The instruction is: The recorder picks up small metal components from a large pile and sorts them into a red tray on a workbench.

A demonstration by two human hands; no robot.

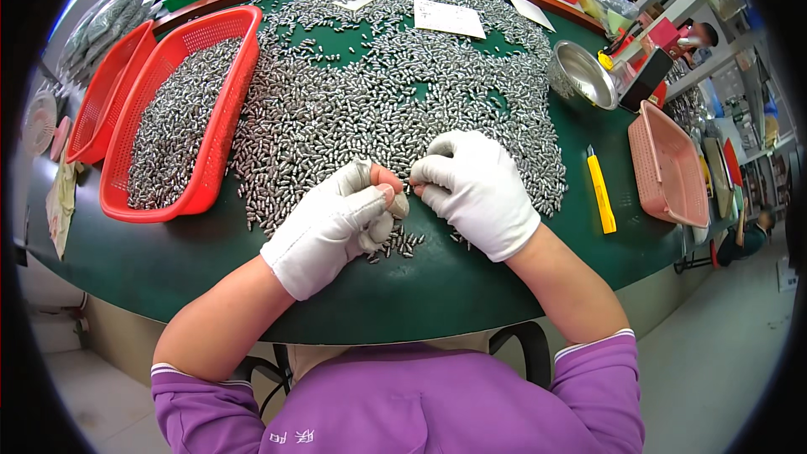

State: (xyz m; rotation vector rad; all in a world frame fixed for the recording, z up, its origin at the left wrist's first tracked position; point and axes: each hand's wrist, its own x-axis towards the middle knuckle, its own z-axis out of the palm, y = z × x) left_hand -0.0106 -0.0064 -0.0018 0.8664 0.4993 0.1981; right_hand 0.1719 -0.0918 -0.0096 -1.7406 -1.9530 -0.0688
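Observation:
My left hand [332,223], in a white glove with bare thumb and fingertip, is curled shut in front of a wide spread of small silvery metal parts [361,118]. My right hand [479,189], gloved in white too with fingertips exposed, pinches close beside it; the fingertips of both hands nearly meet. Whatever lies between the fingers is too small and hidden to name. Below the left fingers a small loose group of the same metal parts [405,244] lies on the green tabletop [403,303].
On the left stands a red basket [225,130] filled with metal parts, beside another red basket [105,88]. White paper [449,18] lies on the spread. Rightward are a steel bowl [586,76], a yellow utility knife [601,193] and a pink basket [664,172].

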